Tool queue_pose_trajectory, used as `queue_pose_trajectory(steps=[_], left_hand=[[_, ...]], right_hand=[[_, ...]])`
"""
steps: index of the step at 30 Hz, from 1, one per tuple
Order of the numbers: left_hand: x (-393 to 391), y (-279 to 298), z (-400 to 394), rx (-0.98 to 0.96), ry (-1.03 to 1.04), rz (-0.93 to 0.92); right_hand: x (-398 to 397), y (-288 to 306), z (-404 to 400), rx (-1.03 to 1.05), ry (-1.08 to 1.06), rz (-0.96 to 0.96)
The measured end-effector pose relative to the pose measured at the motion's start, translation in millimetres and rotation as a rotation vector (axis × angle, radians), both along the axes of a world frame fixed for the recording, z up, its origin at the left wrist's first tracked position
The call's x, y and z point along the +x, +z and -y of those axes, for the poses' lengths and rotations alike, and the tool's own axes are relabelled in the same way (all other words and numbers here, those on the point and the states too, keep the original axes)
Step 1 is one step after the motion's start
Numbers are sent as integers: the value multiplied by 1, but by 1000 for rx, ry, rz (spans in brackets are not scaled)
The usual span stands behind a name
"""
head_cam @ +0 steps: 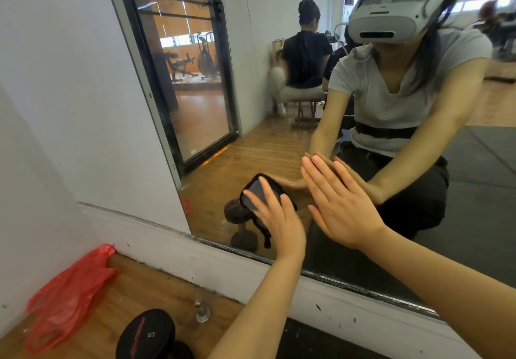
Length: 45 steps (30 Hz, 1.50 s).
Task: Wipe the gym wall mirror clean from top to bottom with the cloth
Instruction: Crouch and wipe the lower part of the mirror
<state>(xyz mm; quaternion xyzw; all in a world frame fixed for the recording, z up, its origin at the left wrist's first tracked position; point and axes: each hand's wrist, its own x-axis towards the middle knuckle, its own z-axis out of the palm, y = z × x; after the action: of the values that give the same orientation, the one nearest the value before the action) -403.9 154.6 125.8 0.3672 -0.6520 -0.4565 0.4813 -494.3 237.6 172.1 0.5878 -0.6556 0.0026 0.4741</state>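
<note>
Low down — mirror point(279, 141) above wood floor point(156, 289) | left hand point(279, 219) fingers spread on cloth point(258, 191) | right hand point(340, 208) flat

We see only the top and left edges of the dark cloth point(258, 191), since our left hand point(279, 219) covers the rest against the mirror point(279, 141). The dumbbell point(146, 335) runs off the bottom edge, and the mirror's upper part lies beyond the frame.
</note>
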Motion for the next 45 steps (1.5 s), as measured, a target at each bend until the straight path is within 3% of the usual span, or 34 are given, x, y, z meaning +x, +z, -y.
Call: queue_pose_trajectory(steps=[4,13,19,25,30,45], left_hand=[[-6,15,-9,-117,-16,54],[-20,-15,-19,-57,68,97],[-22,-48,-24,41,79,94],[-15,-96,-20,353,61,-5],[-18,-87,-20,426,60,-15],[-30,15,-59,-9,-68,-136]], right_hand=[[-8,-9,-26,40,89,33],[-42,-15,-64,-32,-43,-54],[-49,-22,-60,-35,-77,-126],[-52,-24,-59,-47,-75,-150],[-52,-25,-58,-50,-68,-149],[-48,-17,-66,-15,21,-67]])
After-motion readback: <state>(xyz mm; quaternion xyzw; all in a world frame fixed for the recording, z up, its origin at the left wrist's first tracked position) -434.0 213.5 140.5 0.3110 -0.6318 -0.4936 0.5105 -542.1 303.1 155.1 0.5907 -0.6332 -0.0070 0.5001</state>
